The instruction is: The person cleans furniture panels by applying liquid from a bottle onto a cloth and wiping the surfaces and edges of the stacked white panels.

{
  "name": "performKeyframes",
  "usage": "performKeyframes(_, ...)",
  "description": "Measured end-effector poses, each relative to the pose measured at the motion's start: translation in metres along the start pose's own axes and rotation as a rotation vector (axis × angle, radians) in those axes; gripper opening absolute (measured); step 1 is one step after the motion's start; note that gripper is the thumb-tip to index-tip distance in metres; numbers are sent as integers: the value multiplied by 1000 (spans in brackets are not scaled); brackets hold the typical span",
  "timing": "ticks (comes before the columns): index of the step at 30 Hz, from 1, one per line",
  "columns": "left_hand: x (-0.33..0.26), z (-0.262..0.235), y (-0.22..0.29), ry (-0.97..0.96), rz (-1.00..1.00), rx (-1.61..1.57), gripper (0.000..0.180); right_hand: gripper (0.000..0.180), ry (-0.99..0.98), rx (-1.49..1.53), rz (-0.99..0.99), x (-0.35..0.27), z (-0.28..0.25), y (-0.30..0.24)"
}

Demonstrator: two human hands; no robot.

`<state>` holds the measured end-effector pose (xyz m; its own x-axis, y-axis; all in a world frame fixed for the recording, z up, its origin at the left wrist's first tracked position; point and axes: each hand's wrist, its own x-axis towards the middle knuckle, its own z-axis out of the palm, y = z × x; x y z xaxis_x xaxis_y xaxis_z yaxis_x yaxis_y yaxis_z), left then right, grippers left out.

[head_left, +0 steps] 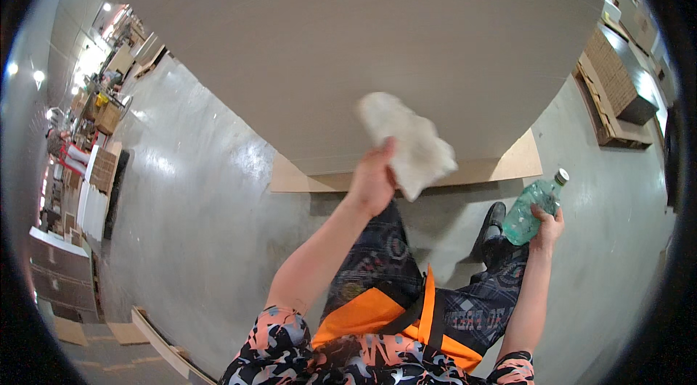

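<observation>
My left hand (374, 180) is closed on a crumpled off-white cloth (412, 144), slightly blurred, in front of a tall stack of brown-grey sheets (377, 44). Whether the cloth touches the stack I cannot tell. Out to the right, my right hand (547, 225) grips a greenish see-through plastic bottle (528, 212) around its body. The bottle leans with its white cap (561, 176) up and to the right.
The stack stands on a light board (334, 183) that juts out at its foot. A pallet of stacked sheets (617, 80) is at the right. Workbenches and piled boards (94, 182) line the far left, with a person (71, 155) among them. Grey concrete floor (189, 225) lies around me.
</observation>
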<state>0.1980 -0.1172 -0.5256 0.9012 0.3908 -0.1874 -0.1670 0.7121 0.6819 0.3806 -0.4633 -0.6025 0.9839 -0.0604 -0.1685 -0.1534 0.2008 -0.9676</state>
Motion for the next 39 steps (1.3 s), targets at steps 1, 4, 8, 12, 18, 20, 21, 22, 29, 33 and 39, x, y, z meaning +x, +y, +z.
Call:
performKeyframes(1, 8, 3, -5, -53, -70, 61, 56, 47, -3, -16, -14, 5, -7, 0)
performKeyframes(4, 27, 1, -34, -13, -225, 108, 47, 45, 43, -75, -29, 11, -22, 1)
performKeyframes(8, 50, -73, -97, 204, -334, 241, 42, 45, 49, -72, -46, 9, -20, 3)
performKeyframes(12, 53, -87, -114, 264, -400, 406, 37, 46, 20, -93, -37, 10, -19, 7)
performKeyframes(18, 39, -48, -81, 241, -359, 303, 36, 44, -72, -177, 8, 2, 3, 3)
performKeyframes(20, 36, -40, -79, 248, -389, 335, 36, 45, -81, -183, 24, -2, 8, 1)
performKeyframes(21, 35, -37, -77, 240, -399, 339, 36, 46, -90, -181, 29, -3, 11, 1)
performKeyframes(22, 35, -33, -77, 231, -411, 343, 36, 47, -97, -178, 35, -4, 13, 0)
performKeyframes(29, 54, -53, -108, 139, -411, 401, 35, 48, -126, -219, 16, -13, 32, -3)
performKeyframes(33, 50, -43, -103, 155, -420, 501, 37, 50, -143, -234, 5, -16, 35, -1)
performKeyframes(39, 42, -32, -95, 165, -447, 490, 38, 53, -149, -268, -47, -10, 30, 8)
